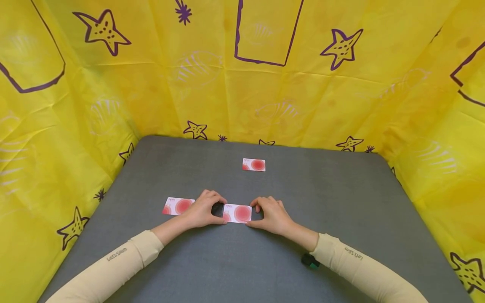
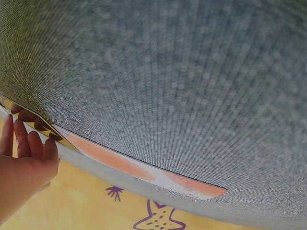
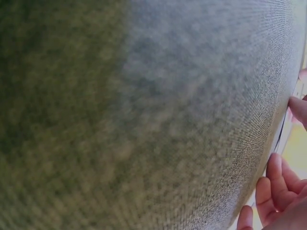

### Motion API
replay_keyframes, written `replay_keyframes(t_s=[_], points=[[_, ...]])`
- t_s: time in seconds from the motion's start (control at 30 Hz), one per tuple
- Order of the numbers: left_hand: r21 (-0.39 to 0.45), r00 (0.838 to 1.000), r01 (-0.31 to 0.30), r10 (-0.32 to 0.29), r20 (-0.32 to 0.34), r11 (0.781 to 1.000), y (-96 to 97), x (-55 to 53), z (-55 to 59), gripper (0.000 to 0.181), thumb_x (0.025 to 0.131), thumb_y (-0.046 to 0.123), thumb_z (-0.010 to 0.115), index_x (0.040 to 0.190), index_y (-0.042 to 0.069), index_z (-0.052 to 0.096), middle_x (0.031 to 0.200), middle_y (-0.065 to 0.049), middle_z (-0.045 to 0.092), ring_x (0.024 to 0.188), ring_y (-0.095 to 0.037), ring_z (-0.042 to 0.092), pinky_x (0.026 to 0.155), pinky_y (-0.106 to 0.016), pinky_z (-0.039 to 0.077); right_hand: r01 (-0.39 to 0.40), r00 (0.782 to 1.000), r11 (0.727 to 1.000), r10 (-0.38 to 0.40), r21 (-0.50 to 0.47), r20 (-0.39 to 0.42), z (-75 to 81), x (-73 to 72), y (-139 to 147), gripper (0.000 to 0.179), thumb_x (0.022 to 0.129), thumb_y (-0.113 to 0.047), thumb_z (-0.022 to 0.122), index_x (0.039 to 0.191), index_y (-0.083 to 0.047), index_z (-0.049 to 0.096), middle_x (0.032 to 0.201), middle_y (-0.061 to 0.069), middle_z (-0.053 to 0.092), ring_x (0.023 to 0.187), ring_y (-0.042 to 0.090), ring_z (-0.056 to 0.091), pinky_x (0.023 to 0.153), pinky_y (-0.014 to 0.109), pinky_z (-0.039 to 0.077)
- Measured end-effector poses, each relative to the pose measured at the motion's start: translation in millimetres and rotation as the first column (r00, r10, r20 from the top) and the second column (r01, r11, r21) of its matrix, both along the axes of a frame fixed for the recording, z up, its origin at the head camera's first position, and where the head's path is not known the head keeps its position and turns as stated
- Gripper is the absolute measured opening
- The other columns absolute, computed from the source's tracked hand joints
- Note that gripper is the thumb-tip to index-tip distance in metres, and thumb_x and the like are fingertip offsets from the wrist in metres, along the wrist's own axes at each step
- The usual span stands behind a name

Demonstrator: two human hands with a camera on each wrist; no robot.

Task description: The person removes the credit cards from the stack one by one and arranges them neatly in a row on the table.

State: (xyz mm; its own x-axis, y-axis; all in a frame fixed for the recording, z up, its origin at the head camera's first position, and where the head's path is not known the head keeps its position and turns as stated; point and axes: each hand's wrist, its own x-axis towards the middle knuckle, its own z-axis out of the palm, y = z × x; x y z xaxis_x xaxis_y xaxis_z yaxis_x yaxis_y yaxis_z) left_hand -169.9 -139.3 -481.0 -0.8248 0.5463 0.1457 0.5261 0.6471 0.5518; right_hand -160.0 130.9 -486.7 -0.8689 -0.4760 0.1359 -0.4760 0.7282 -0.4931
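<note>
Near the middle of the table lies a white card [image 1: 237, 213] with pink-red circles, between my two hands. My left hand [image 1: 204, 209] pinches its left end between thumb and fingers, while my right hand [image 1: 273, 216] pinches the opposite end. A dark patch [image 1: 217, 209] shows inside the left hand's grip; whether it is a separate thing is unclear. Left of that hand lies a matching card [image 1: 178, 206], partly covered by it. The left wrist view shows this card [image 2: 144, 167] edge-on, beside a glossy strip [image 2: 29, 115] that reflects fingers.
Farther back on the grey table [image 1: 322, 189] lies a third matching card [image 1: 254, 164]. A yellow curtain [image 1: 265, 92] with purple starfish hangs behind the table and along both sides. Below the right sleeve sits a small black-and-green item [image 1: 310, 261], partly hidden.
</note>
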Motion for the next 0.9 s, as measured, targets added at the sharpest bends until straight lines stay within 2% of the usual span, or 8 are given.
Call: replay_keyframes(t_s=[0.43, 0.9], points=[[-0.005, 1.000, 0.003, -0.003, -0.014, 1.000, 0.8, -3.1, 0.5, 0.048, 0.069, 0.031, 0.086, 0.108, 0.010, 0.068, 0.105, -0.002, 0.061, 0.101, -0.023, 0.048, 0.087, -0.040, 0.043, -0.003, 1.000, 1.000, 0.003, -0.004, -0.003, 4.0, -2.0, 1.7, 0.048, 0.071, -0.045, 0.085, 0.104, -0.017, 0.064, 0.081, -0.009, 0.051, 0.080, 0.010, 0.044, 0.071, 0.034, 0.030], [0.011, 0.999, 0.016, -0.016, -0.028, 1.000, -0.6, 1.9, -0.8, 0.048, 0.070, 0.029, 0.086, 0.109, 0.009, 0.067, 0.105, -0.003, 0.062, 0.102, -0.023, 0.049, 0.087, -0.040, 0.044, -0.035, 0.999, 0.999, 0.035, -0.037, -0.005, 3.5, 2.8, 3.2, 0.050, 0.071, -0.040, 0.086, 0.107, -0.014, 0.064, 0.083, -0.006, 0.053, 0.080, 0.011, 0.043, 0.071, 0.034, 0.030]])
